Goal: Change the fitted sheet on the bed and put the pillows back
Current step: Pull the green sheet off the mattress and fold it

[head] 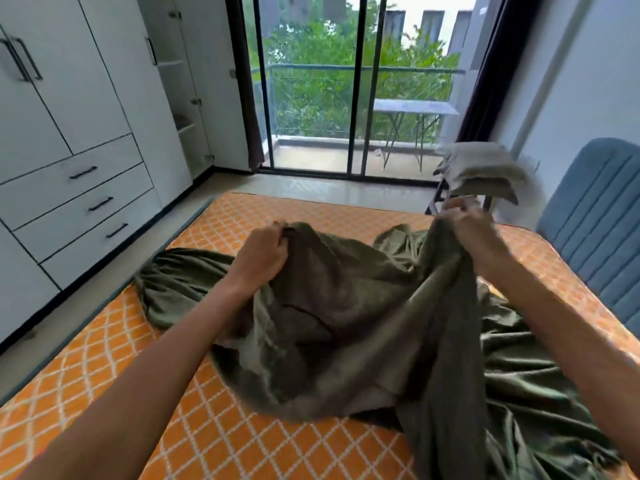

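Observation:
An olive green fitted sheet (363,317) lies bunched on the bare mattress (214,441), which has an orange cover with a white diamond pattern. My left hand (263,252) grips a raised fold of the sheet near the middle of the bed. My right hand (472,225) grips another part of its edge, held up and further to the right. The cloth hangs between both hands and spreads toward the near right corner. Two grey-green pillows (481,174) are stacked on a stand beyond the bed's far right corner, blurred.
A white wardrobe with drawers (79,188) lines the left wall, with a strip of floor between it and the bed. A blue padded headboard (595,216) stands at the right. Sliding glass doors (353,98) open onto a balcony ahead.

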A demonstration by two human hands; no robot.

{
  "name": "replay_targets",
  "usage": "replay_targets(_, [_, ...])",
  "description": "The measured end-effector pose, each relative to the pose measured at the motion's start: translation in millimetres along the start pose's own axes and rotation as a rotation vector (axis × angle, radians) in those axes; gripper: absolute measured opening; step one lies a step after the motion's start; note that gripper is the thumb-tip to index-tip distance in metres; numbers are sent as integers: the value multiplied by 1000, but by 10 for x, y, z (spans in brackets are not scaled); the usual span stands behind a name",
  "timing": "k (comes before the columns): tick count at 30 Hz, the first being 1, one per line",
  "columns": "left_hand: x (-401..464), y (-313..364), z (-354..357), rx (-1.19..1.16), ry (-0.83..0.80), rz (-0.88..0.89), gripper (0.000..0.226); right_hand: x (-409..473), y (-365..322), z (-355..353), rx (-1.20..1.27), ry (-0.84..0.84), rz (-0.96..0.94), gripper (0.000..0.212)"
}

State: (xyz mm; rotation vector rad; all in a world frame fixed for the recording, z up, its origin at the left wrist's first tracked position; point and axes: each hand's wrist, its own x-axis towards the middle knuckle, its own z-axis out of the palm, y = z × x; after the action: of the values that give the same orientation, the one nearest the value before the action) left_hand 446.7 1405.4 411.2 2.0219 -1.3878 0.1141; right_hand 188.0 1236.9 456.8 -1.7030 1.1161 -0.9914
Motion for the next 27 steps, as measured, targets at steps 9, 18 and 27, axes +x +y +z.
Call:
replay_targets(9, [309, 484, -237, 347, -179, 327, 18, -246, 16, 1130, -447, -429, -338, 11])
replay_targets(18, [271, -629, -281, 34, -84, 94, 25, -88, -486, 1352, -452, -120, -401, 31])
replay_targets(27, [159, -1676, -359, 26, -186, -187, 23, -23, -810, 1039, -409, 119, -332, 29])
